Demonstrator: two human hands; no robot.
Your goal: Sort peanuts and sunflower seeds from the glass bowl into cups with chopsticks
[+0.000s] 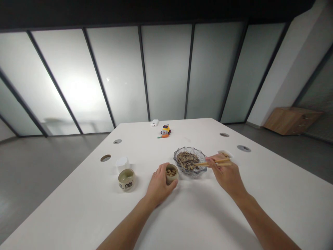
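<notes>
Nut cup (pixel 173 179) sits in the left hand (pixel 160 184), near the middle of the tabletop (pixel 182 222); thumb and fingers curve around its wall, a snug grip. Several nuts already lie inside, so that much looks done; whether its base touches the tabletop, I cannot tell. To the left, apart from the hand, stands a second cup (pixel 127 181) with dark writing, untouched by either hand.

To the right and slightly farther, the right hand (pixel 225 173) pinches a pair of chopsticks (pixel 202 164) between thumb and fingers. Their tips reach into a glass bowl (pixel 201 155), among striped seeds (pixel 186 159). The work appears partway along: plenty of seeds remain here, with a few paler pieces near the tips. Whether the tips pinch one is too small to tell.

Behind the second cup stands a white jar (pixel 122 163). Beyond the right hand, partly hidden by it, a white dish (pixel 230 152) holds pale pieces; whether those are finished with or left over does not show. Farther off lie a toy carrot (pixel 163 136), a yellow toy car (pixel 165 130) and, farthest, a white box (pixel 154 123), all seemingly uninvolved.
</notes>
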